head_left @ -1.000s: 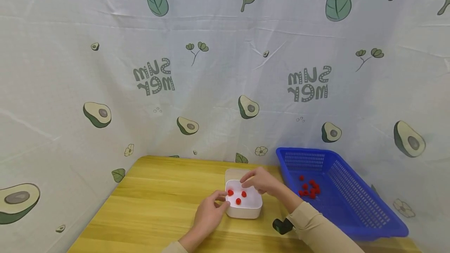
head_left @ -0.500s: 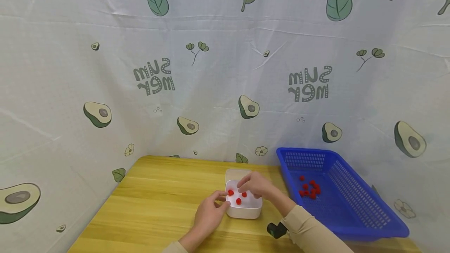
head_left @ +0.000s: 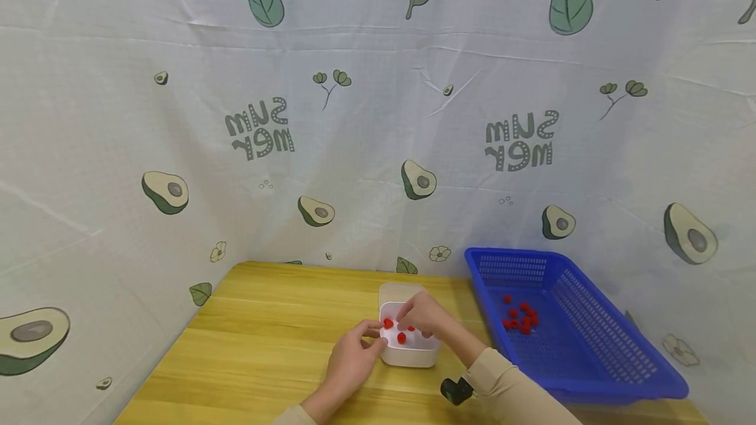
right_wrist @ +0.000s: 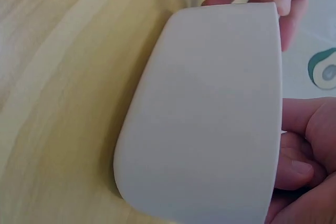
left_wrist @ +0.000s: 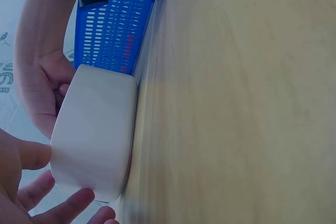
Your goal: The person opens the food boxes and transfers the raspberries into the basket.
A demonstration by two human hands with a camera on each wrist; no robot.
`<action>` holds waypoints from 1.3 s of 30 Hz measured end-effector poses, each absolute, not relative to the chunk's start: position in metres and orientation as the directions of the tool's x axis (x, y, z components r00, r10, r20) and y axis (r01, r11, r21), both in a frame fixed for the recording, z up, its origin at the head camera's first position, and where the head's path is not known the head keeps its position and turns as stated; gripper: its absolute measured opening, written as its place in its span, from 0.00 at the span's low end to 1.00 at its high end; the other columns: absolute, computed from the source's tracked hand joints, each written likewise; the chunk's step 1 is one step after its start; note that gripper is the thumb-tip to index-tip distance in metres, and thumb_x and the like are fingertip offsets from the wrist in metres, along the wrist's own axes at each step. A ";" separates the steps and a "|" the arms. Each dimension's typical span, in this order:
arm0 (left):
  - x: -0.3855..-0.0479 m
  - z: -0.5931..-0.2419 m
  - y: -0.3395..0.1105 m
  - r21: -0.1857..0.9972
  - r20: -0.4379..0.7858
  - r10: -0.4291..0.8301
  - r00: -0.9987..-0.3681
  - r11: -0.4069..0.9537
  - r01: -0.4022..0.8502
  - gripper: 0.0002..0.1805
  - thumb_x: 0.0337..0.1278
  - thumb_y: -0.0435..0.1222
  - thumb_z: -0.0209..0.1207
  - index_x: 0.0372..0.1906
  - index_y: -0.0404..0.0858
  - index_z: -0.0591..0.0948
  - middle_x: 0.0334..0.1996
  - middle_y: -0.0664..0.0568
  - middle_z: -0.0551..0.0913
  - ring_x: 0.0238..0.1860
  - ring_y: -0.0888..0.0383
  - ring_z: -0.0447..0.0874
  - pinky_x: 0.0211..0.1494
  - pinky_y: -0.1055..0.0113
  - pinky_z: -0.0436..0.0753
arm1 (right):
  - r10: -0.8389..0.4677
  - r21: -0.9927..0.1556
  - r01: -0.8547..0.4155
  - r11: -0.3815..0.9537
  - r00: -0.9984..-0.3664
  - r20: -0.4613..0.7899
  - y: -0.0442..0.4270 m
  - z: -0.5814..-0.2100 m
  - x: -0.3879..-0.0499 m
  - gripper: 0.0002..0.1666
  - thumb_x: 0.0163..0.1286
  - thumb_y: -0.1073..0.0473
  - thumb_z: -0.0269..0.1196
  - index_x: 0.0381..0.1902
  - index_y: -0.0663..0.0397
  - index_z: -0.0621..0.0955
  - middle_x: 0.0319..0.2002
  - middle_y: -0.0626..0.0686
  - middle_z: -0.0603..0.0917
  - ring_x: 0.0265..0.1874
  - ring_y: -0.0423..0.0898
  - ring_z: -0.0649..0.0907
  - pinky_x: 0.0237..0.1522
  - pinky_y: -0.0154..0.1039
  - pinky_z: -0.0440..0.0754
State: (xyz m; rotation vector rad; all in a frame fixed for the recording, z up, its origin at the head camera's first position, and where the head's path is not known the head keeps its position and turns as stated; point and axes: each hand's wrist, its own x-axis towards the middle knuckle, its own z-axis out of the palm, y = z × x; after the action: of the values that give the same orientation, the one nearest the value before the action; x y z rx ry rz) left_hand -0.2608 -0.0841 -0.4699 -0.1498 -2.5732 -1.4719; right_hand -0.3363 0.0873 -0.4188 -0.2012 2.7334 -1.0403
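Note:
A small white box (head_left: 407,357) stands on the wooden table with its lid (head_left: 397,292) folded back behind it. Small red pieces (head_left: 401,338), berry-like in shape, lie inside; three are visible, one partly covered by fingers. My left hand (head_left: 352,356) grips the box's near left corner, thumb at the front and fingers along the left side. My right hand (head_left: 424,315) reaches down into the box from the right, fingers bent. Its fingertips are behind the wall in the right wrist view, so whether they pinch a piece is hidden.
A blue perforated basket (head_left: 581,346) stands on the right side of the table, with several more red pieces (head_left: 525,320) in it. A dark device (head_left: 457,391) is on my right wrist. A patterned curtain (head_left: 354,149) hangs behind the table (head_left: 266,333).
My right hand has moved left and lower into the box, now partly covering one red piece. My left hand has kept its place at the corner.

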 end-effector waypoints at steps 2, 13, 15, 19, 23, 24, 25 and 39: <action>-0.261 -0.470 -0.084 0.846 0.203 0.000 -0.979 0.504 0.176 0.15 0.62 0.43 0.66 0.52 0.48 0.85 0.41 0.58 0.87 0.37 0.61 0.81 0.37 0.62 0.77 | -0.199 -0.646 -0.062 0.761 -0.970 -0.142 0.086 -0.421 -0.336 0.03 0.58 0.63 0.73 0.32 0.54 0.88 0.24 0.51 0.82 0.15 0.42 0.65 0.16 0.32 0.64; -0.262 -0.470 -0.083 0.847 0.190 -0.005 -0.982 0.506 0.161 0.15 0.62 0.43 0.66 0.53 0.49 0.85 0.42 0.59 0.86 0.37 0.61 0.80 0.36 0.63 0.77 | -0.185 -0.548 -0.070 0.834 -0.970 -0.157 0.083 -0.424 -0.336 0.09 0.54 0.65 0.75 0.21 0.55 0.84 0.16 0.48 0.71 0.13 0.43 0.66 0.15 0.32 0.65; -0.262 -0.470 -0.083 0.848 0.193 -0.006 -0.981 0.504 0.164 0.15 0.62 0.43 0.66 0.53 0.49 0.85 0.42 0.58 0.87 0.37 0.61 0.80 0.36 0.63 0.77 | -0.191 -0.530 -0.077 0.845 -0.968 -0.165 0.082 -0.424 -0.335 0.10 0.54 0.66 0.74 0.20 0.56 0.83 0.16 0.47 0.69 0.13 0.42 0.65 0.15 0.32 0.64; -0.263 -0.472 -0.083 0.847 0.198 -0.007 -0.980 0.504 0.167 0.15 0.62 0.43 0.66 0.52 0.49 0.85 0.42 0.58 0.87 0.37 0.62 0.80 0.36 0.63 0.77 | -0.202 -0.504 -0.085 0.859 -0.962 -0.182 0.081 -0.421 -0.332 0.08 0.57 0.68 0.72 0.22 0.57 0.83 0.17 0.49 0.74 0.13 0.41 0.64 0.16 0.32 0.64; -0.262 -0.472 -0.083 0.844 0.198 -0.012 -0.980 0.511 0.164 0.14 0.62 0.43 0.66 0.52 0.49 0.85 0.41 0.59 0.87 0.37 0.62 0.80 0.37 0.63 0.77 | -0.216 -0.508 -0.103 0.855 -0.962 -0.168 0.079 -0.423 -0.330 0.08 0.59 0.68 0.70 0.23 0.57 0.83 0.20 0.52 0.78 0.13 0.42 0.66 0.16 0.31 0.66; -0.262 -0.471 -0.083 0.843 0.200 -0.013 -0.980 0.512 0.165 0.14 0.62 0.43 0.66 0.52 0.49 0.85 0.41 0.59 0.87 0.37 0.62 0.80 0.37 0.63 0.77 | -0.223 -0.513 -0.113 0.851 -0.962 -0.157 0.079 -0.424 -0.330 0.08 0.59 0.69 0.70 0.22 0.58 0.83 0.20 0.52 0.78 0.13 0.42 0.67 0.16 0.31 0.66; -0.261 -0.471 -0.083 0.842 0.200 -0.013 -0.980 0.514 0.165 0.14 0.62 0.43 0.66 0.52 0.49 0.85 0.41 0.59 0.87 0.37 0.62 0.80 0.37 0.63 0.77 | -0.230 -0.519 -0.124 0.846 -0.962 -0.146 0.078 -0.425 -0.330 0.08 0.58 0.69 0.70 0.22 0.58 0.83 0.19 0.52 0.78 0.13 0.42 0.67 0.16 0.31 0.66; -0.261 -0.470 -0.084 0.841 0.216 -0.014 -0.976 0.510 0.178 0.15 0.61 0.45 0.66 0.52 0.50 0.85 0.41 0.60 0.87 0.36 0.64 0.80 0.36 0.65 0.76 | -0.234 -0.609 -0.142 0.780 -0.970 -0.073 0.079 -0.437 -0.330 0.05 0.60 0.63 0.71 0.25 0.57 0.86 0.20 0.49 0.79 0.12 0.41 0.68 0.15 0.30 0.66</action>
State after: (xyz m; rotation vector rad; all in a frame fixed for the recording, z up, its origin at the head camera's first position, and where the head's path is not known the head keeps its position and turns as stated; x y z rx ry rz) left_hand -0.2606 -0.0840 -0.4700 -0.1407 -2.5558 -1.4581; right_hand -0.3299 0.0785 -0.4367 -0.2997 2.8261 -0.9495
